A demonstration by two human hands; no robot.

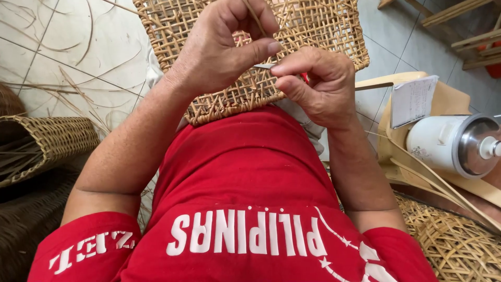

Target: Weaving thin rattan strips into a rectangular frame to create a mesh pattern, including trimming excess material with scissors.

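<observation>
Red shirt cloth [245, 172] fills the near field. Over the lap rests an open-weave rattan panel [323, 31], its rolled rim [229, 107] touching the shirt. Left hand [219, 47] pinches a thin cane strand [255, 18] between thumb and forefinger. Right hand [318, 83] has fingers closed on a small pale blade [263, 66], tip against the weave. Tiled floor [78, 52] left lies strewn with loose fibres; a woven basket [47, 141] crowds the left edge, a white jug [454, 143] the right.
</observation>
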